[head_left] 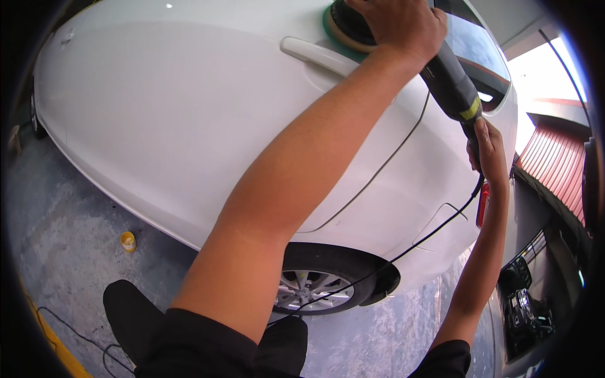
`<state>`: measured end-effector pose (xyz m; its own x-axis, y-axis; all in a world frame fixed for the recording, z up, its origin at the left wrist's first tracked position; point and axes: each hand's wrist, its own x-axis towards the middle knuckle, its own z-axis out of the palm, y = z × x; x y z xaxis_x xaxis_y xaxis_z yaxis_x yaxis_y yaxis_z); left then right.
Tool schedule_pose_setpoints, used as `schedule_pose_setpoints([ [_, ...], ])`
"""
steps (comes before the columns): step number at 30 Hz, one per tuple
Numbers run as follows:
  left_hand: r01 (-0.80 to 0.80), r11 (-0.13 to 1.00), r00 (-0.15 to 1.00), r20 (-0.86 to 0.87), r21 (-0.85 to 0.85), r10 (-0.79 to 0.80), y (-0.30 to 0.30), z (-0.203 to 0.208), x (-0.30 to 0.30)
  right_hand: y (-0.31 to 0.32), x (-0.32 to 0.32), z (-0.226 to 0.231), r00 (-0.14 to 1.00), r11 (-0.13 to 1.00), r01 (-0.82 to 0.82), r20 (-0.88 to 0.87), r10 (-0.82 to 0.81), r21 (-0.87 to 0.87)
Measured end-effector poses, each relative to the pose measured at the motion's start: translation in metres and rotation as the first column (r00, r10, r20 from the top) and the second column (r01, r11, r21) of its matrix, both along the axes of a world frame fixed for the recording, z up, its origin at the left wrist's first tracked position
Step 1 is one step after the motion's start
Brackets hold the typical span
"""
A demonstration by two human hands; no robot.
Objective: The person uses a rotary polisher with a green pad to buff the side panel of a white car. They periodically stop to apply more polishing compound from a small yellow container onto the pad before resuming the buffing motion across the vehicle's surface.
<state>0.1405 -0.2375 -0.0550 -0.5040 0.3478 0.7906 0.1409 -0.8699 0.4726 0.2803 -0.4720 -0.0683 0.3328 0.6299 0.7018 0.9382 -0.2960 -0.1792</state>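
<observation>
A black car polisher (450, 79) with a yellow band rests its round green-edged pad (337, 36) against the side of a white car (170, 107), just above the door handle (324, 58). My left hand (406, 26) grips the polisher's head at the top edge of the view, where some of its fingers are cut off. Lower and to the right, my right hand (491, 148) is wrapped round the rear end of the tool. From there a black power cord (435, 228) runs down past the rear wheel (315, 286).
A small yellow tub (128, 241) stands on the grey floor (82, 208) at left. More cable (75, 327) lies coiled near a yellow floor line (53, 343). The car's rear window (476, 47) and red tail light (483, 205) are at right, with dark equipment (528, 318) beyond.
</observation>
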Motion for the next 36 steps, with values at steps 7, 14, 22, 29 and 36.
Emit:
schedule_pose_setpoints([
  [7,0.141,0.979,0.985,0.077,0.145,-0.153,0.037,-0.006,-0.018,0.035,-0.015,0.012,0.993,0.995,-0.100,0.067,0.100,-0.003],
  [14,0.413,0.858,0.897,-0.299,0.306,-0.325,-0.057,-0.019,0.041,-0.064,0.005,-0.113,0.978,0.961,0.093,-0.206,-0.039,0.261],
  [22,0.614,0.558,0.772,-0.574,0.558,-0.275,-0.112,-0.153,0.050,-0.043,-0.064,-0.385,0.844,0.782,0.189,-0.506,0.180,0.594],
  [29,0.675,0.479,0.727,-0.616,0.561,-0.303,-0.048,-0.223,-0.015,0.080,-0.145,-0.481,0.752,0.679,0.145,-0.526,0.398,0.720],
  [36,0.692,0.495,0.683,-0.698,0.525,-0.216,0.032,-0.228,-0.078,0.164,-0.207,-0.495,0.686,0.708,0.045,-0.537,0.491,0.704],
])
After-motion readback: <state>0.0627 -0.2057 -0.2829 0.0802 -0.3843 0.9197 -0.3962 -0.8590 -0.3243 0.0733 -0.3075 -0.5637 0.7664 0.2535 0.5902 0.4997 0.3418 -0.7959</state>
